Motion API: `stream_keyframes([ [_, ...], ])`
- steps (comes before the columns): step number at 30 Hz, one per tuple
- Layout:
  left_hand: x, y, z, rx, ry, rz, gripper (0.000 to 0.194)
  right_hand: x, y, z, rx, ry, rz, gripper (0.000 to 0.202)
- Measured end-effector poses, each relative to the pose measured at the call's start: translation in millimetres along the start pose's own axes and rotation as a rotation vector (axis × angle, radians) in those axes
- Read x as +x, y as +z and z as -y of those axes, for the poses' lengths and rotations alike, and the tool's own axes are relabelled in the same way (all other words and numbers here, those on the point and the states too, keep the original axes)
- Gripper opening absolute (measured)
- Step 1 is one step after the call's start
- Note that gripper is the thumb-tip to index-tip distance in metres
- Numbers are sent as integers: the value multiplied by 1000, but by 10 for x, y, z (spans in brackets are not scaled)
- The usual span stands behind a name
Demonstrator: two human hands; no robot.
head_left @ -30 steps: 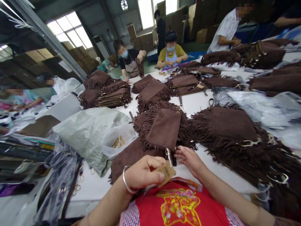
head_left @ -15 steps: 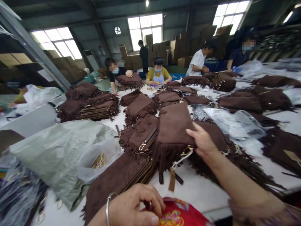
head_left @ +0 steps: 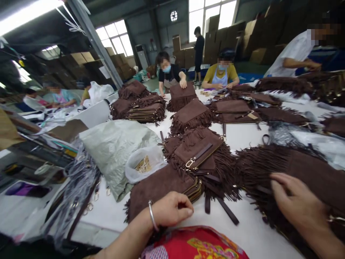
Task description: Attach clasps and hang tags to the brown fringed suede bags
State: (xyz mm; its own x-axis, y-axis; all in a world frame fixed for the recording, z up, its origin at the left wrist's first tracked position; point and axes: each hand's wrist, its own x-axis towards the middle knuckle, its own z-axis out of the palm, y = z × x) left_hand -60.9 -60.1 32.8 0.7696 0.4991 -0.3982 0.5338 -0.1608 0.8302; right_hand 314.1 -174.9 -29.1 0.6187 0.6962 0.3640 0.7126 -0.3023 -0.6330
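My left hand [head_left: 176, 208], a silver bangle at its wrist, hovers at the front edge of a pile of brown pouches [head_left: 159, 190]; its fingers are curled together, and what they hold, if anything, is hidden. At the right, my right hand [head_left: 295, 198] is over fringed brown bags [head_left: 309, 172], its fingers a little apart and holding nothing visible. Between the hands lies a fringed pouch [head_left: 201, 147] with a gold clasp and zipper, on top of others. Dark straps [head_left: 226, 210] stick out toward me on the white table [head_left: 199, 221].
A clear bag of tags [head_left: 144, 163] stands beside a grey-green plastic sheet [head_left: 115, 147]. Red patterned cloth [head_left: 199, 244] is at my lap. Across the table, a person in black [head_left: 169, 73] touches a fringed bag; another wears yellow [head_left: 221, 75]. Plastic bags [head_left: 318, 144] lie at the right.
The view has swung left. My right hand has let go of the brown fringed pouch with its hanging tag and moved right, over other bags. My left hand stays near the front pile.
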Motion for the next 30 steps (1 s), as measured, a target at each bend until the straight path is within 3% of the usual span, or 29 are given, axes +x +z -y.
stream_keyframes([
  [2, 189, -46, 37, 31, -19, -123, 23, 16, 477, 508, 286, 218, 288, 28],
  [4, 427, -127, 104, 129, 12, -321, 23, 40, 948, 932, 669, 471, 402, 36],
  [6, 689, -245, 184, 257, 94, -488, 26, 63, 1342, 1212, 815, 666, 396, 45],
  [8, 954, -374, 243, 364, 172, -537, 27, 90, 1621, 1342, 829, 788, 386, 48],
  [12, 1446, -500, 204, 530, 153, -484, 28, 165, 1862, 1328, 834, 862, 408, 31],
  [15, 1731, -439, 86, 588, 46, -472, 37, 205, 1875, 1266, 868, 881, 423, 20],
  [18, 1861, -371, 3, 574, -29, -454, 31, 193, 1810, 1229, 919, 895, 465, 18],
  [21, 1778, -424, -12, 509, -8, -423, 21, 133, 1691, 1218, 978, 905, 516, 24],
  [23, 1605, -523, -18, 303, 44, -449, 24, 92, 1603, 1237, 1022, 909, 569, 25],
  [26, 1205, -653, -75, -88, 120, -528, 31, 78, 1502, 1328, 1127, 904, 695, 26],
  [30, 546, -583, -150, -130, 371, -548, 24, 87, 1446, 1495, 1239, 798, 767, 27],
])
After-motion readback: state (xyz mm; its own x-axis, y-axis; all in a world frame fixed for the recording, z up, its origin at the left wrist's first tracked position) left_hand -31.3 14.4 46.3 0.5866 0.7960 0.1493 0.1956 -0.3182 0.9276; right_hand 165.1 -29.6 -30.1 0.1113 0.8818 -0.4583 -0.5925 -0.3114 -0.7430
